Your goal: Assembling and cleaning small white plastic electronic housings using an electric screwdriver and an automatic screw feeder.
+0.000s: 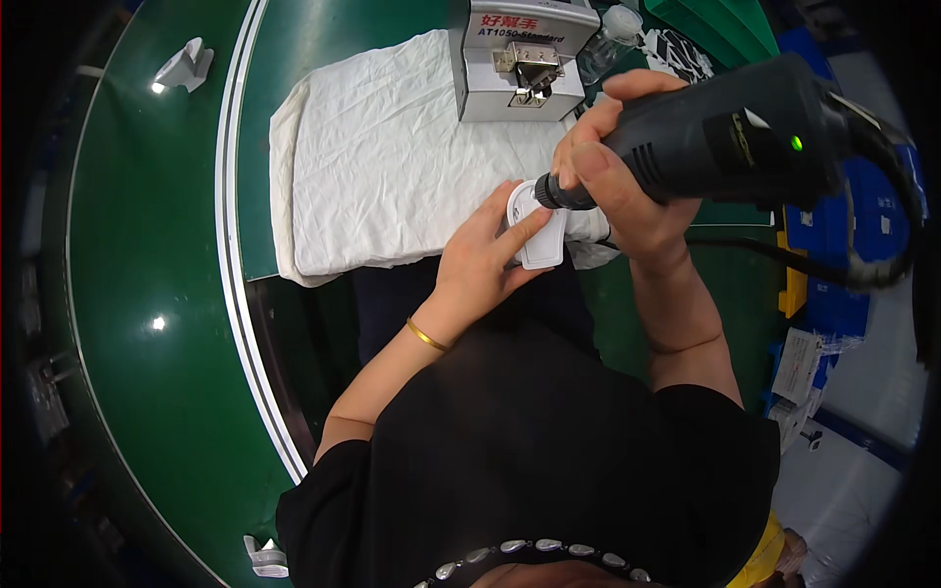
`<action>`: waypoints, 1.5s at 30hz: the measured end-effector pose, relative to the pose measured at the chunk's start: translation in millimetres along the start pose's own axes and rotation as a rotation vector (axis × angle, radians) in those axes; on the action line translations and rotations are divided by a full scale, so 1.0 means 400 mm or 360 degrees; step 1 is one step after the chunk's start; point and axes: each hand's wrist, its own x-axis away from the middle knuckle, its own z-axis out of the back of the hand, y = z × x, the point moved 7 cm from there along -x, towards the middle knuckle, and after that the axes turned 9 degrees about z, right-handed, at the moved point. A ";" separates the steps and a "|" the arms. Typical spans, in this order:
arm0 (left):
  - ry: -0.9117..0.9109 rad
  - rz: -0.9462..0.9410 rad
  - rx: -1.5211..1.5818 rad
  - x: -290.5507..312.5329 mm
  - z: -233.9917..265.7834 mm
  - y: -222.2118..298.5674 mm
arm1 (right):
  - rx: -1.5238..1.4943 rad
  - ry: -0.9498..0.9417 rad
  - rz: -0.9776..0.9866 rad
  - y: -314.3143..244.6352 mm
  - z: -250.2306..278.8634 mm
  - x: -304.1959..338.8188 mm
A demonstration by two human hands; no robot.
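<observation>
My right hand (627, 176) is wrapped round a black electric screwdriver (725, 137), held tilted with its tip down to the left and a green light glowing near its cable end. The tip meets a small white plastic housing (541, 245), rounded at one end. My left hand (485, 250) grips this housing from the left, with fingers along its far side and the thumb across its face. The exact spot under the tip is too small to make out. Both hands are at the near right edge of a folded white cloth (382, 157).
Behind the cloth stands a grey metal screw feeder (529, 64). A clear jar (610, 44) and a green bin (711, 34) are at the back right. White plastic parts (184, 67) lie on the green conveyor at left. Blue bins (833, 255) and the screwdriver's cable (784, 257) occupy the right.
</observation>
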 end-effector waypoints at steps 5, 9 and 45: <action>0.0039 -0.0022 -0.0005 -0.002 0.003 0.003 | 0.0080 -0.0197 0.0097 0.000 -0.001 0.001; 0.0016 -0.0008 -0.0075 -0.004 -0.005 0.004 | 0.0037 -0.0092 0.0008 0.022 0.016 -0.015; -0.0009 0.0214 0.0091 0.001 -0.026 -0.024 | 0.1739 -0.0719 -0.0562 0.304 0.296 0.193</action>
